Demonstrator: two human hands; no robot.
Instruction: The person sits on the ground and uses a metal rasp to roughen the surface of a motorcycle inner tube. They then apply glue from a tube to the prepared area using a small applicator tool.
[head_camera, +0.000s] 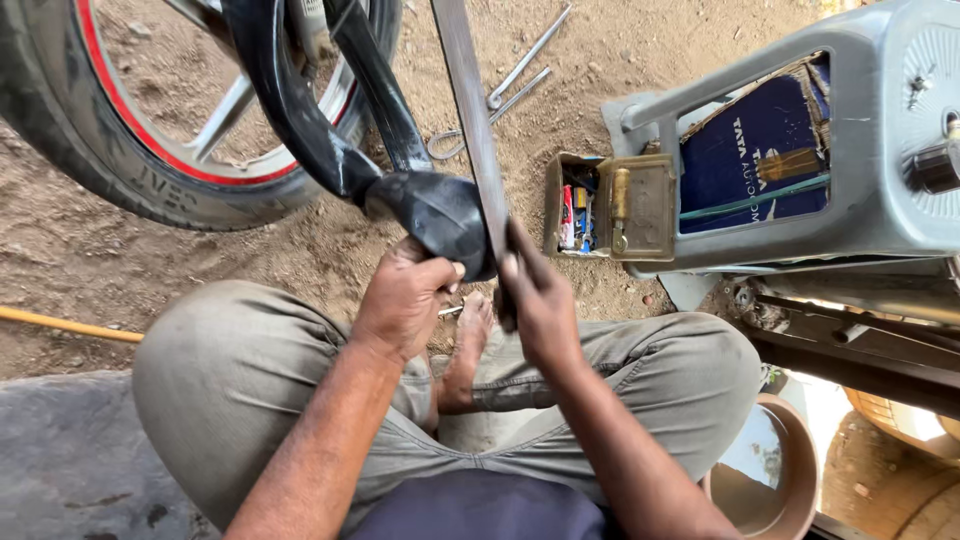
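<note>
I sit on the ground with my knees bent. My left hand (405, 295) grips the lower end of a black rubber tube (430, 205) that loops up toward a motorcycle wheel (120, 170). My right hand (535, 295) is closed around the lower part of a long flat metal bar (470, 110), which rises steeply past the tube to the top edge. The bar's tip is hidden behind my fingers. The two hands are close together, just above my bare foot (468, 345).
The wheel has a red rim stripe and silver spokes. Two long metal tyre levers (510, 80) lie on the dirt. A small open box of bits (575, 215) sits beside a grey metal machine (860, 150). A round basin (775, 470) stands at my right knee; a yellow hose (65, 325) runs at left.
</note>
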